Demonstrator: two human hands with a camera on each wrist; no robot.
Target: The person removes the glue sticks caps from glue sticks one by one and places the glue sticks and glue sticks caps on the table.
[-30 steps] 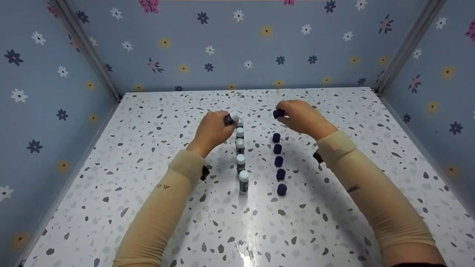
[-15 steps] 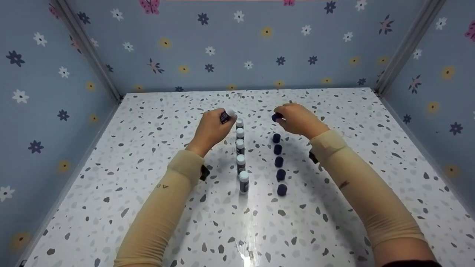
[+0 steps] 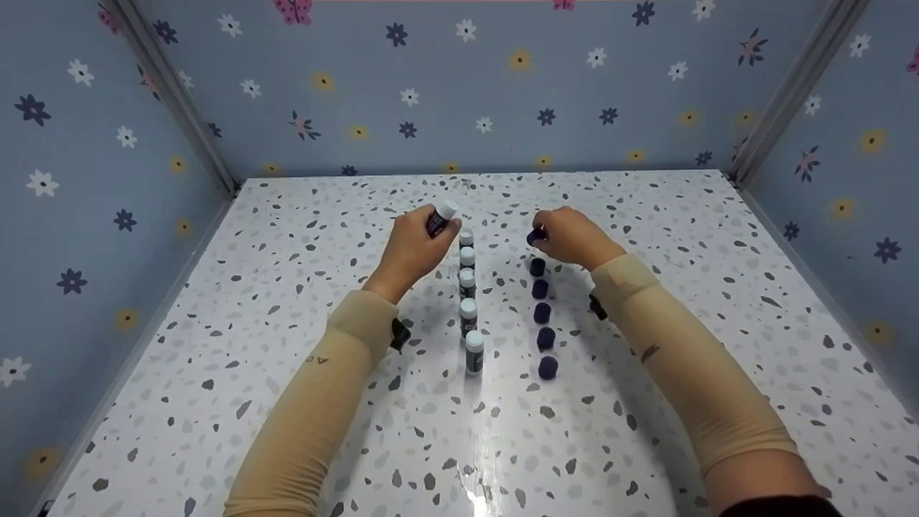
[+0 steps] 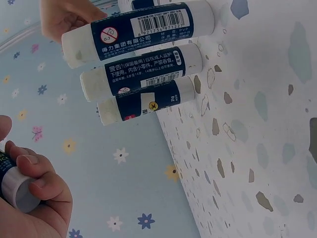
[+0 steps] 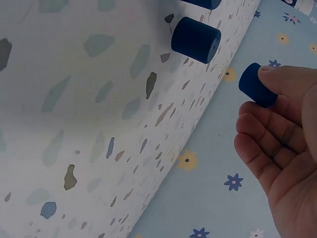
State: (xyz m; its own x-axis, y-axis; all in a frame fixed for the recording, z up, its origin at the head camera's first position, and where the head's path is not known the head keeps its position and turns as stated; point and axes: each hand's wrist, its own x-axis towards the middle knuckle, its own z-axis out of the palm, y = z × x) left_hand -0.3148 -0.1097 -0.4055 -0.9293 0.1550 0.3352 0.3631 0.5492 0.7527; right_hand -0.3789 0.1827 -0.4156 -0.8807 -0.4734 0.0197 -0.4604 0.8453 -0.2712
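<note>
My left hand [image 3: 415,244] grips an uncapped glue stick [image 3: 441,218], tilted with its white end up, above and left of the far end of a row of glue sticks. Several uncapped glue sticks [image 3: 474,353] stand upright in that row, navy labels facing the left wrist view. My right hand [image 3: 576,237] pinches a dark blue cap [image 5: 257,85] between thumb and fingertips, its other fingers loosely curled in the right wrist view. This cap is just beyond a second row, where several matching caps [image 3: 542,313] stand on the table.
The speckled white table [image 3: 287,431] carries both rows, which run from near to far side by side with a gap between them. Blue flowered panels [image 3: 488,86] enclose the back and both sides.
My right hand has come nearer, towards the far end of the cap row, with its cap. My left hand has risen slightly and tilted its glue stick more upright.
</note>
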